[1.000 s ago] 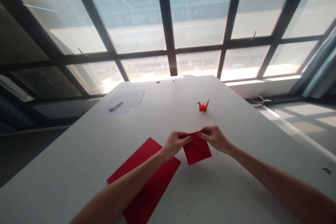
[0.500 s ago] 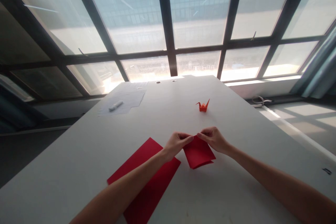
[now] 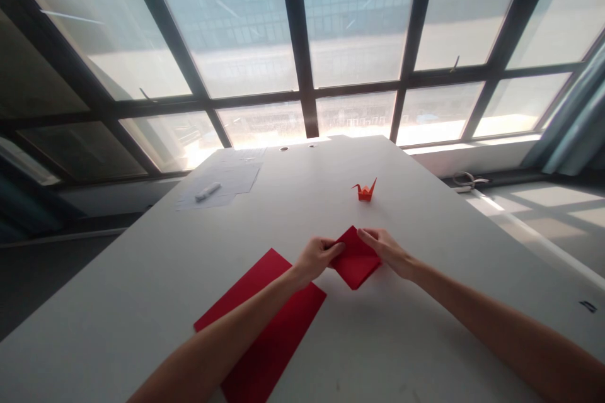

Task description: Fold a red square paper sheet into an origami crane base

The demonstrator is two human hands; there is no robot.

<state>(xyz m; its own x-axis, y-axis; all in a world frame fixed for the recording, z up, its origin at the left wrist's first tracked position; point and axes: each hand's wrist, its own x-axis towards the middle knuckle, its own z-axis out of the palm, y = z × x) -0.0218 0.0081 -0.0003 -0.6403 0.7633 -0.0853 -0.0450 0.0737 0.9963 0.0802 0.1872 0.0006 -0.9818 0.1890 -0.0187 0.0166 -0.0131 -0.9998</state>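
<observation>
Folded red paper (image 3: 355, 262) lies on the white table (image 3: 425, 340) as a small diamond, on the near side of the orange paper crane (image 3: 365, 190), and we hold it with both hands. Our left hand (image 3: 316, 257) pinches its left corner; our right hand (image 3: 386, 250) presses flat fingers on its right edge. Nearer to us and left of the folded piece lies a long red sheet (image 3: 265, 321), partly under our left forearm. Far left of the crane, a white marker (image 3: 208, 190) rests on papers (image 3: 231, 177).
</observation>
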